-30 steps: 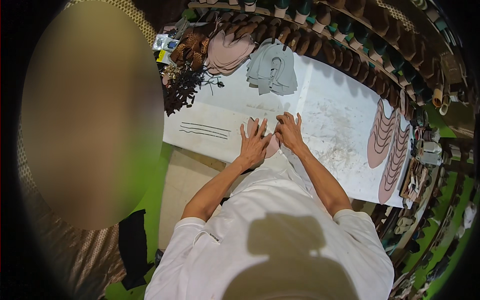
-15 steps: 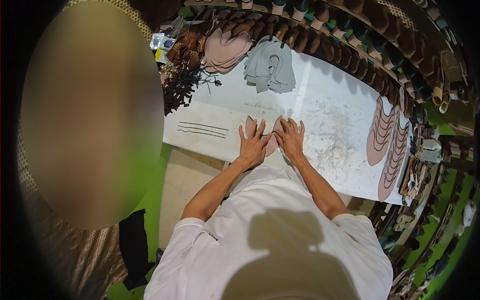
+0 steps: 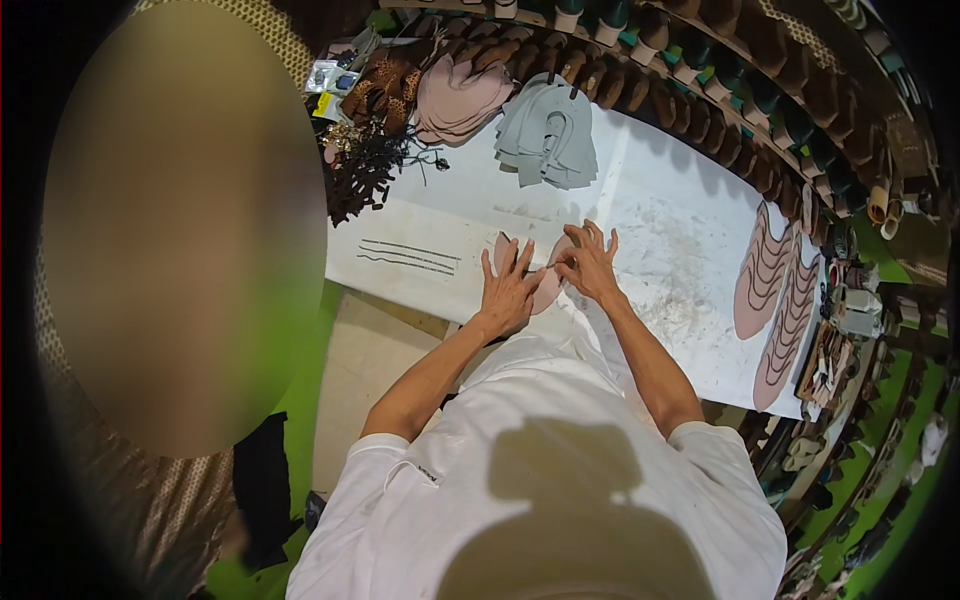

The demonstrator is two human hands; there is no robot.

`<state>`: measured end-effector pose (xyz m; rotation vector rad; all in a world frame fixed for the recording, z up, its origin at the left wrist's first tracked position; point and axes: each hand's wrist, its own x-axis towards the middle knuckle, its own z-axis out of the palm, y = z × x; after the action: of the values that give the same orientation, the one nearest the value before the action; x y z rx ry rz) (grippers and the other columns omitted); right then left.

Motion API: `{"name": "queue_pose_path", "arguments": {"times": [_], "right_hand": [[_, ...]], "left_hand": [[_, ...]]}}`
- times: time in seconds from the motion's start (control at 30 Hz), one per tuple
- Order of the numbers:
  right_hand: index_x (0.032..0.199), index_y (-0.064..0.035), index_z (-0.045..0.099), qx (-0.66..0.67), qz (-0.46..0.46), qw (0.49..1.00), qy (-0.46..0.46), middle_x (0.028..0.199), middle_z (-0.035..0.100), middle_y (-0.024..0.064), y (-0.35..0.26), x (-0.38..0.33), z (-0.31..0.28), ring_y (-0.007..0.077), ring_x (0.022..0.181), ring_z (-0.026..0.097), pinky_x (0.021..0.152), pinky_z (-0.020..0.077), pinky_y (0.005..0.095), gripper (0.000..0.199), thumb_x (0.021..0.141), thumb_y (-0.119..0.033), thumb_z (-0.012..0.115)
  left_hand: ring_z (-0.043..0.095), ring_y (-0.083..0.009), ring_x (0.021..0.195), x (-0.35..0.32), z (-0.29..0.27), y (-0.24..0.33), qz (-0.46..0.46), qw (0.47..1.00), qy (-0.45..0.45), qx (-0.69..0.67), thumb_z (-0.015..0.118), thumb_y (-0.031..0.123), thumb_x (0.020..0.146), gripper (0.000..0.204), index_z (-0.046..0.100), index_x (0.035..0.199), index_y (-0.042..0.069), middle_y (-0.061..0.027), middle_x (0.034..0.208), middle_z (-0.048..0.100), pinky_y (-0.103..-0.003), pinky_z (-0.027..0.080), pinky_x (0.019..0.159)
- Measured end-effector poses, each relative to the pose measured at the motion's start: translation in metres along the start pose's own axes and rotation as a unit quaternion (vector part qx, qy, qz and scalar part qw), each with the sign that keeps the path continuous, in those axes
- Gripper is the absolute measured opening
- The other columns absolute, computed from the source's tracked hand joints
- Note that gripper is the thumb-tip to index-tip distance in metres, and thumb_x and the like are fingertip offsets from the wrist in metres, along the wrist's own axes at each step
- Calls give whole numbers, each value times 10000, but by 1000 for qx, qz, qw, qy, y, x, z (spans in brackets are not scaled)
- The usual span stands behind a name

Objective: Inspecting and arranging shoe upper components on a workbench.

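Note:
A pink U-shaped shoe-upper piece (image 3: 547,292) lies on the white table in front of my body, partly covered by both hands. My left hand (image 3: 511,290) rests on its left arm, fingers spread and pressing down, holding nothing. Over the right arm of the piece, my right hand (image 3: 588,262) has its thumb and index finger pinched, with the other fingers raised. A thin dark strip shows at that pinch, by the inner edge of the piece. Left of my hands, several similar thin dark strips (image 3: 408,256) lie side by side.
Overlapping pink pieces with dark edges (image 3: 762,275) lie at the table's right end. Grey cut pieces (image 3: 545,135), a pink stack (image 3: 455,100) and a dark tangled pile (image 3: 360,180) lie along the far side. Shoe racks (image 3: 700,90) curve behind. A large blurred patch covers the left.
My right hand has lifted slightly and shifted right and away from me, its thumb and index finger now pinched at the thin strip. My left hand stays nearly in place on the pink piece.

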<state>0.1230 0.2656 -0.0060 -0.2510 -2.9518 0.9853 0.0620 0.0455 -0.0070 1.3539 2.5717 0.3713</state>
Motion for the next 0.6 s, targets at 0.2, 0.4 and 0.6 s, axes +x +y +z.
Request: {"name": "queue_pose_path", "arguments": {"times": [0.2,0.4,0.6], "right_hand": [[786,-145,788,-31,-24,999,26,1459,572,70,-2,10,7,386,1510,334,1204,39,734,81,794,-223,772],[808,-142,774,-56,-26,998,5,1444,562,55,-1,13,8,376,1495,343,1193,61,743,88,791,-228,784],[830,-148,774,-51,-28,998,5,1428,568,42,-3,13,5,355,1492,352,1187,86,747,76,806,-216,799]], "left_hand": [[146,-403,1592,0,-1,1,-1,1000,9,-4,722,169,807,553,664,1349,266,-130,1733,204,-816,135,1110],[108,-401,1608,5,-9,7,-15,999,-25,-20,722,128,823,541,654,1347,244,-131,1748,167,-808,99,1146],[111,-409,1605,5,-6,4,-12,1000,-10,-19,715,145,807,589,647,1377,275,-131,1745,175,-824,125,1112]]}}
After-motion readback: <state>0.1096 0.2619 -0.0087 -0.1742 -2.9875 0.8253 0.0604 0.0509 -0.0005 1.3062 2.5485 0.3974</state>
